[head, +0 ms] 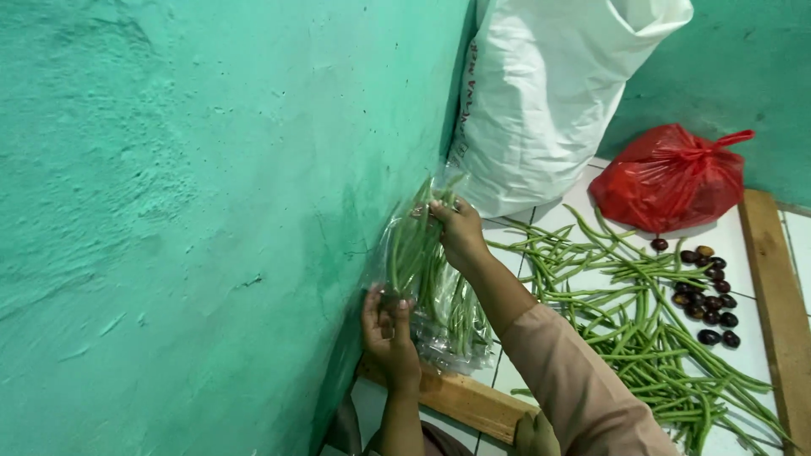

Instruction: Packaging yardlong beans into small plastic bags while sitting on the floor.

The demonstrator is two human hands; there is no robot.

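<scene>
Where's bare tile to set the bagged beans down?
Bare white tile lies between the red bag and the dark round fruits, and a strip by the wooden plank. The middle is crowded with loose long beans.

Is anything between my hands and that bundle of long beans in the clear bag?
Nothing visible. The left hand grips the lower end of the bundle of long beans, the right hand holds its upper end, through the clear plastic bag. Only that thin plastic lies between fingers and beans.
</scene>
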